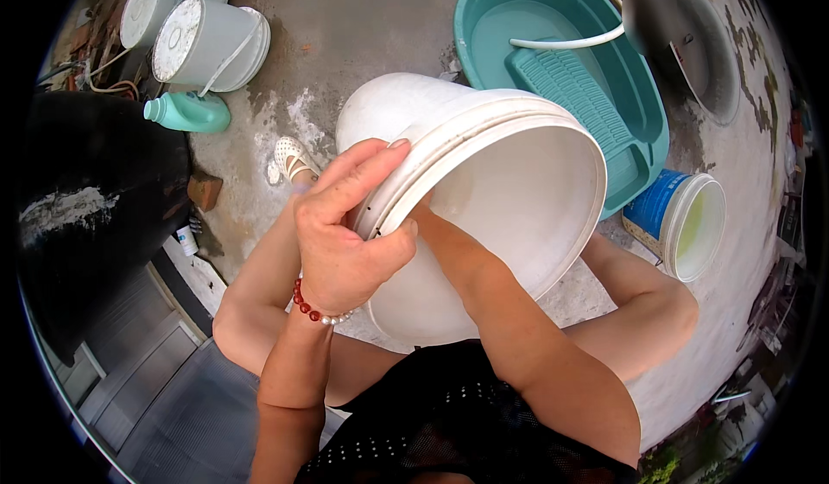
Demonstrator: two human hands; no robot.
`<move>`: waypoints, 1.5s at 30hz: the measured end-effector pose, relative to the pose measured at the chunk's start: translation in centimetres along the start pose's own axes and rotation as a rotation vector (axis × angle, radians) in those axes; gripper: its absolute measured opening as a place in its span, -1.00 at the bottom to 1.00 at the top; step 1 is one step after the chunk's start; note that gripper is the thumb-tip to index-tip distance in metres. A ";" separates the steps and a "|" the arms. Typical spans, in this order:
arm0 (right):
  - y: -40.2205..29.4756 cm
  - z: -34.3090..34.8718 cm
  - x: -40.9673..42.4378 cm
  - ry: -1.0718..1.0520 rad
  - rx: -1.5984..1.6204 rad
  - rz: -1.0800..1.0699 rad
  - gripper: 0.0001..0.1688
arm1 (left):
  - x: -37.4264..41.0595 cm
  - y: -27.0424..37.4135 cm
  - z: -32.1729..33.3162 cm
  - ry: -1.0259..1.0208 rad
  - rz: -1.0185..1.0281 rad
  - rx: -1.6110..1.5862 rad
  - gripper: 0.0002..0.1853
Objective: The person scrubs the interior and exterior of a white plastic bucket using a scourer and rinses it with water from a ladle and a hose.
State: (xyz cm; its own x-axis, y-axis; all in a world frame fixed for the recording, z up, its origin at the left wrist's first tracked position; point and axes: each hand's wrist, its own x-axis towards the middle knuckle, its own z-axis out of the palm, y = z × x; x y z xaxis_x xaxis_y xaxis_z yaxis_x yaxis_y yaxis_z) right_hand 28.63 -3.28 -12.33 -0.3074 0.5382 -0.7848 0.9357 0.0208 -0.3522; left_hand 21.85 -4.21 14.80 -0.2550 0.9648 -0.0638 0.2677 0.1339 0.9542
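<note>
A large white plastic bucket (518, 212) lies tilted between my knees, its round mouth facing up towards me and to the right. My left hand (353, 231) grips the bucket's rim at the left, fingers on the outer ridges and thumb at the lip; a red and pearly bead bracelet is on that wrist. My right forearm reaches into the bucket's mouth, and the right hand itself is hidden inside, behind the rim and my left thumb. A few small dark specks show on the rim beside my left thumb.
Ahead to the right lies a green plastic tub (476, 37) with a ribbed washboard (570, 89) and a white hose (570, 42). A blue-labelled bucket (654, 215) lies right. Lidded white buckets (207, 43), a green jug (191, 111) and a brick piece (204, 190) are left.
</note>
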 end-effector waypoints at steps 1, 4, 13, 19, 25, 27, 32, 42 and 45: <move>-2.5 0.7 -0.2 -0.043 0.156 -0.007 -0.30 | 0.4 0.0 -0.2 0.025 -0.004 -0.040 -0.38; -8.7 3.5 3.6 -0.165 1.178 -0.180 -0.45 | 0.2 -1.1 -1.6 0.076 -0.043 -0.119 -0.36; 3.6 1.4 1.2 -0.027 -0.442 -0.353 -0.48 | -1.8 -1.7 -2.7 0.193 -0.124 -0.149 -0.38; 6.5 -3.2 2.5 0.676 -0.935 -0.303 -0.44 | -2.0 -1.5 -1.5 0.123 -0.063 -0.102 -0.37; -0.8 2.6 3.0 -0.134 -0.564 -0.048 -0.38 | -1.2 -0.7 -1.3 0.057 -0.017 0.017 -0.33; -4.6 1.8 2.8 -0.404 -0.284 -0.139 -0.46 | -1.2 -0.3 -0.6 0.101 -0.075 -0.004 -0.33; -10.5 0.1 7.4 -0.002 0.971 -0.308 -0.62 | -0.9 -1.5 -1.5 0.045 -0.023 0.041 -0.30; 6.6 5.8 5.1 -0.073 -0.158 -0.401 -0.68 | 0.3 -1.9 -2.3 0.157 -0.170 -0.161 -0.36; 7.6 0.8 1.9 -0.040 -0.303 -0.441 -0.70 | -0.5 -2.2 -3.0 0.212 -0.191 -0.191 -0.38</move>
State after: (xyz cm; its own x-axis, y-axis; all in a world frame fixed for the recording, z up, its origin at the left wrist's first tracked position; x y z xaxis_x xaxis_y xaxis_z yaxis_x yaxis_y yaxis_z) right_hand 34.98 -2.77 -16.88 -0.6837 0.3906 -0.6164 0.7222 0.4836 -0.4945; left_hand 18.61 -5.62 13.60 -0.4764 0.8552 -0.2040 0.0222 0.2436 0.9696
